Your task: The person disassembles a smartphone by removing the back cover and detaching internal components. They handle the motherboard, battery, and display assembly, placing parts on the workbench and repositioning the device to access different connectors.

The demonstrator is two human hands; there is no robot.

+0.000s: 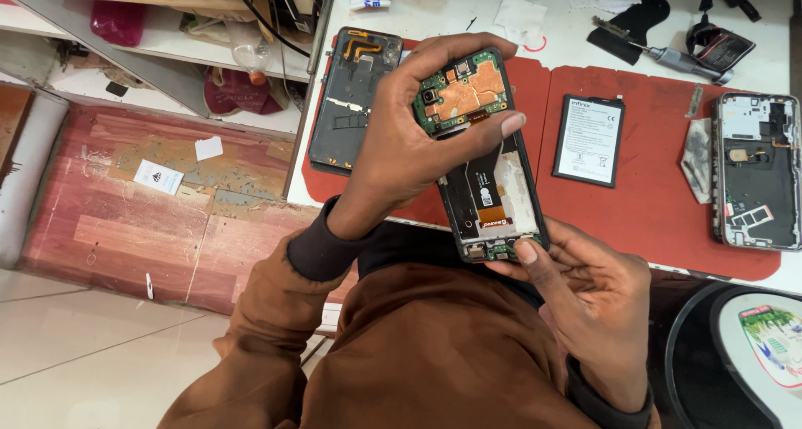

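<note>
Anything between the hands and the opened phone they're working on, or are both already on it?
Nothing visible in the way. The left hand wraps the top of the opened phone, fingers curled over its green circuit board. The right hand holds the bottom edge, thumb on the lower end. Both touch it directly.

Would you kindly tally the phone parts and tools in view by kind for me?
Opened phones: 3 (one held by the left hand and right hand, one at the mat's left edge, one at its right)
Loose batteries: 1
Screwdrivers: 1
Total: 5
</note>
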